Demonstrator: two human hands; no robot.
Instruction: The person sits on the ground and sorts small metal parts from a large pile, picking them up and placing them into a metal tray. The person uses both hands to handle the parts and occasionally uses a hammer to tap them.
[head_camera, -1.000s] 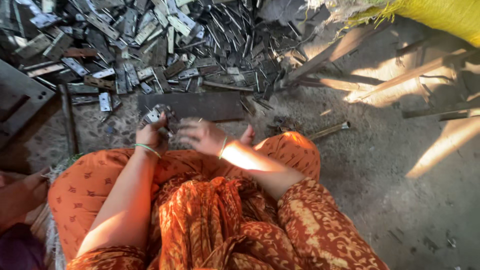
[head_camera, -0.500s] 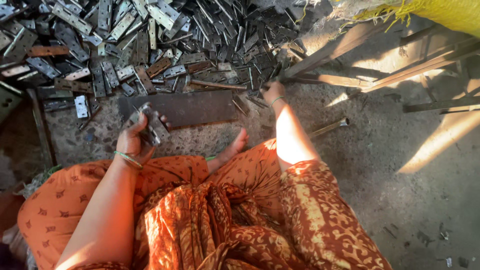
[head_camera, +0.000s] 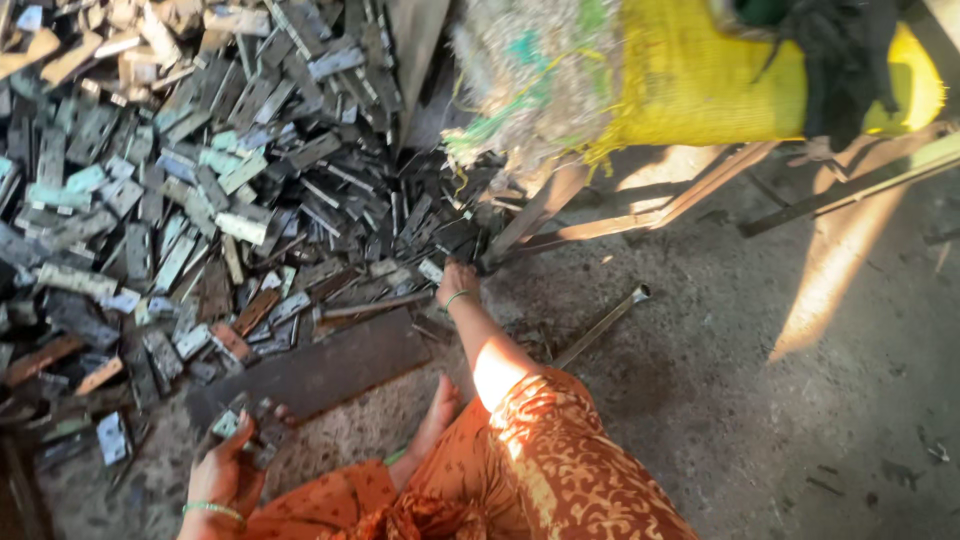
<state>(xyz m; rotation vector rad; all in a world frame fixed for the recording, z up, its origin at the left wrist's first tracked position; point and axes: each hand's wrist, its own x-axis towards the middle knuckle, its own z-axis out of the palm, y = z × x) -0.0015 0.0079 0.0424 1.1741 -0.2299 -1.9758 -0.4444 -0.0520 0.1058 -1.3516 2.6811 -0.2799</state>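
I sit on the ground in an orange patterned garment (head_camera: 560, 470). My left hand (head_camera: 225, 470), with a green bangle, is closed around a few small metal hinge pieces (head_camera: 245, 425) near my knee. My right hand (head_camera: 458, 282) is stretched far forward and rests on the near edge of a big heap of grey metal hinge plates (head_camera: 200, 170); its fingers are among the dark pieces, and whether they grip one is unclear. A flat dark metal plate (head_camera: 330, 365) lies between my hands. My bare foot (head_camera: 440, 410) rests beside it.
A yellow woven sack (head_camera: 700, 80) with frayed threads stands at the top right. Long metal bars (head_camera: 690, 195) lean across the dirt floor (head_camera: 800, 430). A thin metal rod (head_camera: 600, 325) lies right of my arm. Sunlight falls in stripes on the ground.
My right hand has reached further forward into the edge of the hinge heap. My left hand still holds its hinge pieces. The camera has tilted up, bringing the yellow sack into view.
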